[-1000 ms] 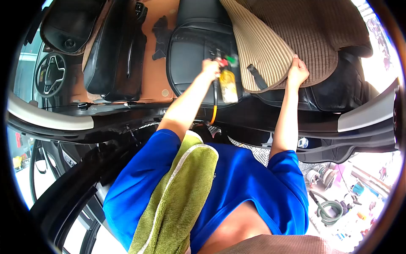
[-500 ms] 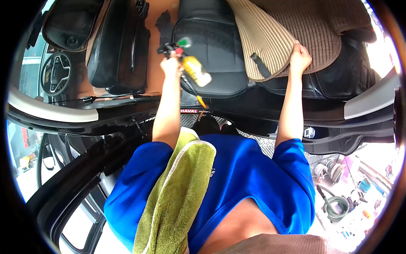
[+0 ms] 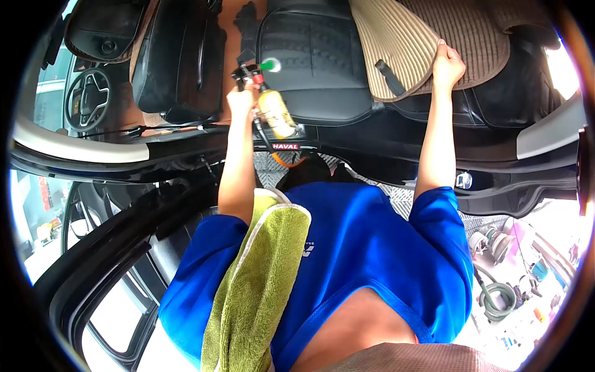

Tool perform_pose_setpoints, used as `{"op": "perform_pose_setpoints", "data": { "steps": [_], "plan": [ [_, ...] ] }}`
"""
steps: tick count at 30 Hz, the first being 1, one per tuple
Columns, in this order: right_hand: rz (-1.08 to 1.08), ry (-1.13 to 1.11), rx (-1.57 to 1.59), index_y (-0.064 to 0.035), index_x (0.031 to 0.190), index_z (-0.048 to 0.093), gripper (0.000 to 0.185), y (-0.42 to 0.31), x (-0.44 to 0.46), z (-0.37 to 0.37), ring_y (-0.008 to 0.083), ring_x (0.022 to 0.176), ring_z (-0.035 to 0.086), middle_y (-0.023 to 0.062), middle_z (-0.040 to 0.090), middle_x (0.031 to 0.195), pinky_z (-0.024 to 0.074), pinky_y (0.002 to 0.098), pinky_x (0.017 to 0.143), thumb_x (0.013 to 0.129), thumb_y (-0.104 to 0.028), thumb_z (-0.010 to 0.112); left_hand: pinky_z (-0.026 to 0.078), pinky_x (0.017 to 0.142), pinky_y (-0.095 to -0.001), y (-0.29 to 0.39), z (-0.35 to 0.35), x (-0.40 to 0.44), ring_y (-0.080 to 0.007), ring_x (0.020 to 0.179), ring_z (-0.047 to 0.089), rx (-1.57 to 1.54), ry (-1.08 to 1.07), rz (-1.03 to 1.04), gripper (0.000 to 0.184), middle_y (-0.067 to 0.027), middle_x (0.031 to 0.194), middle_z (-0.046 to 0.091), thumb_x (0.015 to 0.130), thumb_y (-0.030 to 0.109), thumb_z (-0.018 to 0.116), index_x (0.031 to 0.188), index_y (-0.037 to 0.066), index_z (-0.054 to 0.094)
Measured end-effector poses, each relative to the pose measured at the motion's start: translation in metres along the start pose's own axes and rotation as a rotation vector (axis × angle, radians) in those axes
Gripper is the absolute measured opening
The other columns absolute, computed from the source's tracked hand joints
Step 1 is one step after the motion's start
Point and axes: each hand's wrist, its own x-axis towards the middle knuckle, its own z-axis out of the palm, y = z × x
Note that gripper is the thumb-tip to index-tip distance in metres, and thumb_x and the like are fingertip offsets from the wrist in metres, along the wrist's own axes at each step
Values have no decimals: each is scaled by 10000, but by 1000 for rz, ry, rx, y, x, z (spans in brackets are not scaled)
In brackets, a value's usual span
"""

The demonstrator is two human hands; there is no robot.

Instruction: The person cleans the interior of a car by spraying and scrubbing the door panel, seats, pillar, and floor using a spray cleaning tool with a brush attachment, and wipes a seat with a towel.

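Observation:
My left hand (image 3: 243,98) is closed around the handle of a spray gun (image 3: 248,73) with a red collar and a green nozzle tip, which points right over the black seat (image 3: 316,62). Below the gun hangs a bottle of yellow liquid (image 3: 276,115), and a black and orange hose (image 3: 265,137) runs down from the grip. At the right, my right hand (image 3: 448,65) pinches the edge of a ribbed brown seat mat (image 3: 477,46). The mat's lighter underside (image 3: 396,43) is folded up, showing a black strap (image 3: 389,78).
Front seats (image 3: 180,62) and a steering wheel (image 3: 88,99) are at the left. A sill (image 3: 80,149) crosses below the seat, and an open door (image 3: 93,248) is lower left. A green towel (image 3: 260,279) lies over my shoulder. A coiled hose (image 3: 498,302) is lower right.
My left hand has moved left with the spray gun, from over the seat to its left edge. My right hand still holds the mat's edge. The view has shifted slightly.

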Motion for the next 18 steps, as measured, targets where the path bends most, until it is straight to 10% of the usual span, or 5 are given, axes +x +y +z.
{"op": "perform_pose_setpoints", "data": {
  "steps": [12, 18],
  "plan": [
    [-134, -1, 6, 37, 800, 672, 244, 13, 3, 0, 228, 650, 625, 161, 636, 679, 458, 325, 644, 818, -202, 628, 277, 297, -264, -54, 133, -48, -68, 332, 360, 235, -389, -66, 151, -5, 488, 462, 867, 151, 611, 821, 8, 600],
    [-144, -32, -10, 29, 850, 690, 217, 24, 7, 2, 245, 745, 660, 164, 677, 777, 484, 320, 723, 808, -178, 643, 444, 452, -333, -57, 170, -73, -161, 476, 565, 511, -522, -11, 249, -100, 619, 610, 799, 240, 684, 852, -1, 648]
  ]
}}
